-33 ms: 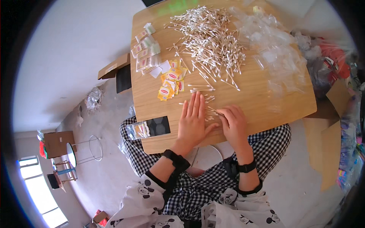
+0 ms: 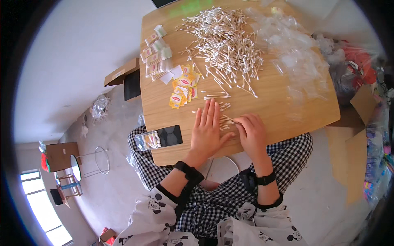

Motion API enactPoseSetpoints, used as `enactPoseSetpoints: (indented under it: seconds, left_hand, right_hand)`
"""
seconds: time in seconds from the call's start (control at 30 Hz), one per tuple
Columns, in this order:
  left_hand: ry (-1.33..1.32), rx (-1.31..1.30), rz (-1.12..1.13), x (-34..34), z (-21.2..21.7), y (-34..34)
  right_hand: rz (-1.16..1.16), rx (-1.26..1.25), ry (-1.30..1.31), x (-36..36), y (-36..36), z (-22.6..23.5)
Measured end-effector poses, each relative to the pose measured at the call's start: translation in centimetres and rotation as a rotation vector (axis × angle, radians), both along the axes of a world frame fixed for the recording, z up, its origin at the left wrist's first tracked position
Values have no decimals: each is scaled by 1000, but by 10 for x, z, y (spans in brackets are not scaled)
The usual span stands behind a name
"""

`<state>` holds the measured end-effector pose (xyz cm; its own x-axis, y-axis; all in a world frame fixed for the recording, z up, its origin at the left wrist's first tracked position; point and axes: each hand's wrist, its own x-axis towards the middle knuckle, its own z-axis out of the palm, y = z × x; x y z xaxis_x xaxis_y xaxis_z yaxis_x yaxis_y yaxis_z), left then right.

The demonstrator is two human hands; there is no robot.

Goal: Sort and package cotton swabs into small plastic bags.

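Grip: both hands are down on a small bundle of cotton swabs [image 2: 225, 121] near the front edge of the table; the left hand [image 2: 207, 133] lies flat and open, fingers stretched forward and pressed to the wood beside the bundle, holding nothing. The right hand [image 2: 252, 133] is curled, fingertips pinched on the swab ends.
Table: a light wooden table [image 2: 283, 102] with rounded corners carries everything; the person sits at its near edge, checked trousers showing below it.
Floor: grey concrete lies to the left, with a flat cardboard box [image 2: 121, 71] and a dark panel beside the table's left edge.
Clear bags: a loose spread of small transparent plastic bags [image 2: 291, 53] covers the far right part of the tabletop, well apart from the hands.
Swab heap: a wide scattered pile of cotton swabs [image 2: 223, 41] sits at the far middle of the table, thinning out toward the hands, with a few strays lying just ahead of the left fingertips.
Filled packs: a cluster of packed swab sachets [image 2: 156, 57] lies along the left edge.
Yellow labels: small yellow and red paper labels [image 2: 182, 88] lie in a loose patch between the packs and the left hand.
Black tray: a dark rectangular tray [image 2: 170, 135] sits at the front left corner, with one packed sachet [image 2: 148, 140] touching its left end and overhanging the edge.
Wrists: a dark band is on each wrist.
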<state>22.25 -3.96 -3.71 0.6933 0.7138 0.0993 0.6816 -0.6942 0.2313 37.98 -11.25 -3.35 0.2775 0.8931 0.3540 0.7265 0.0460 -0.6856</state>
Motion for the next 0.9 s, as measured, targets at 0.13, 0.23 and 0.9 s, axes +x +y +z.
enactPoseSetpoints:
  seconds: [0.13, 0.23, 0.9]
  left_hand:
    - [-31, -24, -3, -8, -2, -7]
    - [-44, -52, -6, -14, 0, -10]
    - [-214, -120, -17, -22, -4, -13]
  right_hand:
    - [8, -37, -55, 6, -7, 6]
    - [7, -48, -71, 18, -18, 11]
    - [13, -84, -88, -7, 43, 10]
